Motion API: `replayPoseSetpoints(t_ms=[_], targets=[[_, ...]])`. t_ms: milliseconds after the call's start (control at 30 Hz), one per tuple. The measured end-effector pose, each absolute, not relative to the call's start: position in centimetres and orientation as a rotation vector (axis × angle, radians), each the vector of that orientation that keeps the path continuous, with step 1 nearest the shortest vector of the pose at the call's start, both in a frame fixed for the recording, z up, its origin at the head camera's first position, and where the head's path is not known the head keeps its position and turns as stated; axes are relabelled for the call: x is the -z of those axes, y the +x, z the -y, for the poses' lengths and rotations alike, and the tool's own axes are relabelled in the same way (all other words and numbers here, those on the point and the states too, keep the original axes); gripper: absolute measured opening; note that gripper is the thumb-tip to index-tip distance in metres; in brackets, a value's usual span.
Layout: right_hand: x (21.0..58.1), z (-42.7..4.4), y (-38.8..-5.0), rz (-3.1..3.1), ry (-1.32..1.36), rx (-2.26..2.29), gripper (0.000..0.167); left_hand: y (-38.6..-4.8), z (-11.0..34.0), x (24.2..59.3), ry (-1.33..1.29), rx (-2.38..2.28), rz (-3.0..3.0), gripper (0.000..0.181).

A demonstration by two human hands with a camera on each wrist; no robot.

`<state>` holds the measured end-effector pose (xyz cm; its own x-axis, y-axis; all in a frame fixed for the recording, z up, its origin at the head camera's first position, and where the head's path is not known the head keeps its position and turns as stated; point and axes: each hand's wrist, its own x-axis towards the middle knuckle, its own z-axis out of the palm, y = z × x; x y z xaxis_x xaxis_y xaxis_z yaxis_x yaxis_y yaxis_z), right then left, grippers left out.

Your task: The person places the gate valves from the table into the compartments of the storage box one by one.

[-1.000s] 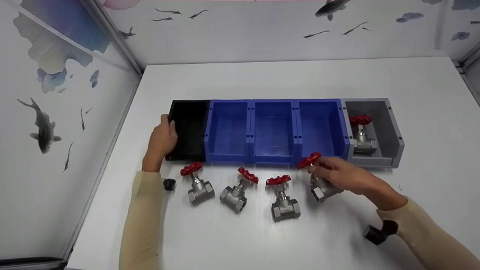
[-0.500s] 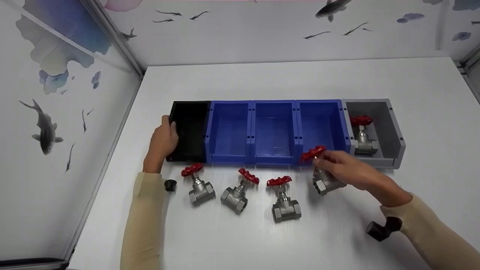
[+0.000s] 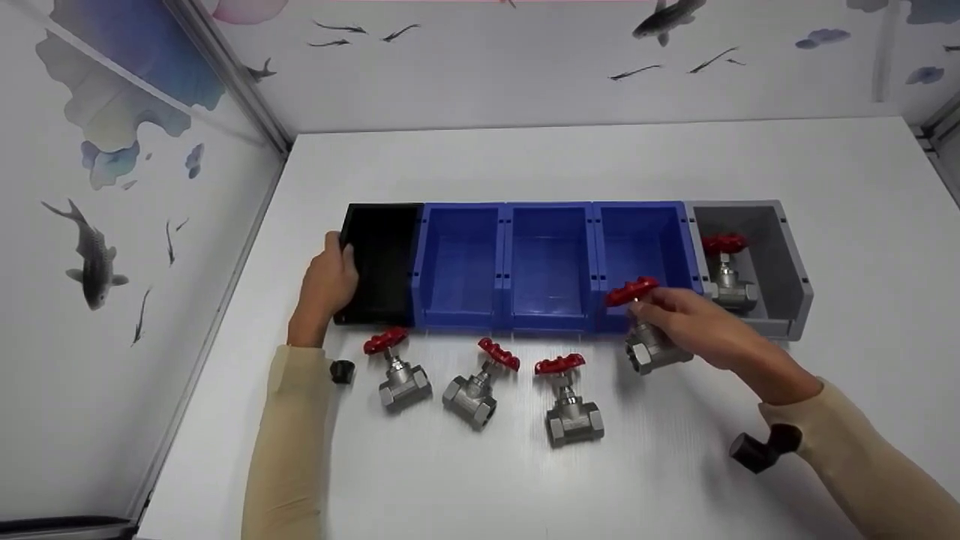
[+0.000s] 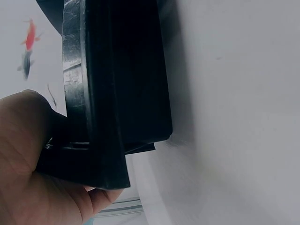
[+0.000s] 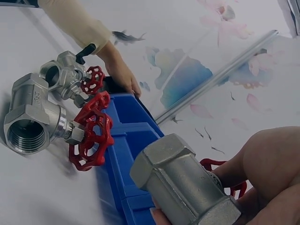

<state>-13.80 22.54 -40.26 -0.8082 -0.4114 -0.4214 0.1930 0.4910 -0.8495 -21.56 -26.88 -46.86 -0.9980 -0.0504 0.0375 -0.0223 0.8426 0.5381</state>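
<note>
- handwheel valve (image 3: 656,351): where is it hanging?
- the right hand (image 3: 695,326) is pinching it below the wheel (image 3: 631,291), by the rightmost blue bin's (image 3: 639,244) front; the left hand (image 3: 327,281) is gripping the black bin (image 3: 381,281).

no word, brand or number I can read, just raised marks (image 5: 37,97) on the body of a metal valve (image 5: 58,122) lying near the blue bins (image 5: 117,171), seen in my right wrist view, too small and blurred for me to make out
</note>
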Motion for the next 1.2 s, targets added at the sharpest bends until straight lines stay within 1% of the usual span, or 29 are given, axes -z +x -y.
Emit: replayPoseSetpoints(t_ms=[233, 433, 700, 1200], targets=[[40.2, -22.5, -14.4, -2.154, -0.125, 1.358, 0.037, -21.5, 26.9, 46.9, 0.055, 0.852, 2.969, 0.042], [40.6, -22.6, -15.0, -2.160, -0.125, 1.382, 0.031, -21.6, 26.9, 47.1, 0.057, 0.864, 2.967, 0.042], [40.5, -22.4, -15.7, -2.161, -0.081, 1.402, 0.029, -21.6, 26.9, 47.0, 0.072, 0.881, 2.971, 0.044], [40.4, -22.3, -16.8, -2.121, 0.030, 1.413, 0.036, -21.6, 26.9, 46.9, 0.045, 0.857, 2.950, 0.040]])
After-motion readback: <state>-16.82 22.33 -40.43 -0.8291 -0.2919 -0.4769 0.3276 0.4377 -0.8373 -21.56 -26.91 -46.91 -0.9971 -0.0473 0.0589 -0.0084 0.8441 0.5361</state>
